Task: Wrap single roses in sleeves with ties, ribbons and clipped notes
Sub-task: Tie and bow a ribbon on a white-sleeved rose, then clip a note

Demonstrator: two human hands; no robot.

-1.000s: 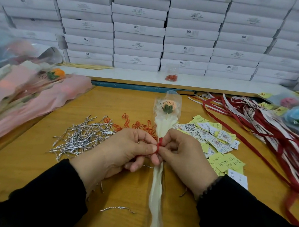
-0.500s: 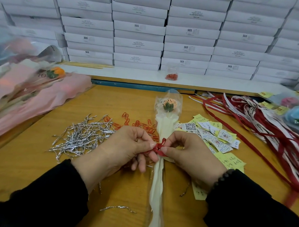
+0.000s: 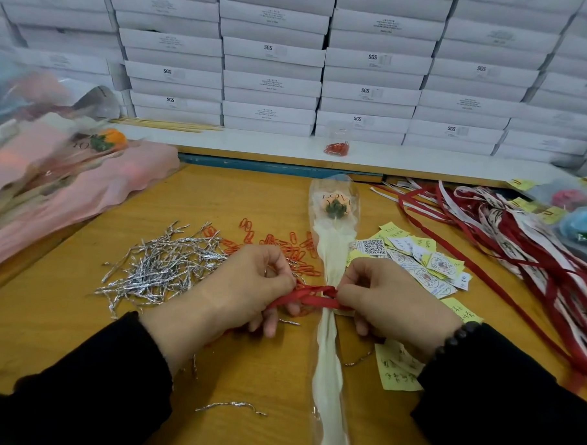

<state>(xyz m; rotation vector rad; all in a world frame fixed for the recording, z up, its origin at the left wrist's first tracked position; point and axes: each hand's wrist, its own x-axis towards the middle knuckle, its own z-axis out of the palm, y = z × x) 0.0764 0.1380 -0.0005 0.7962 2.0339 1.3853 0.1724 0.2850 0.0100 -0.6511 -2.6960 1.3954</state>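
A single rose (image 3: 335,204) lies in a clear sleeve (image 3: 328,375) in the middle of a yellow wooden table (image 3: 79,330), with its peach head pointing away from the person and its long pale stem part running back toward them. A red ribbon (image 3: 310,295) goes around the thin neck of the sleeve, just below the flower. The left hand (image 3: 245,287) has its fingers curled and pinches the ribbon end on the left side. The right hand (image 3: 389,297) has its fingers curled too and pinches the ribbon on the right side, right next to the sleeve. Both arms wear black sleeves, and the right wrist has a dark bead bracelet (image 3: 455,337). To the left of the hands sits a messy heap of shiny silver ties (image 3: 162,267). Behind the left hand lie red paper clips (image 3: 278,242). To the right of the rose are small yellow and white notes (image 3: 418,261), and one yellow note (image 3: 396,371) sits under the right wrist. Far to the right is a big tangle of red and white ribbons (image 3: 520,245). Pink wrapped flowers (image 3: 68,179) lie on the far left. White boxes (image 3: 272,53) are stacked high along the back.
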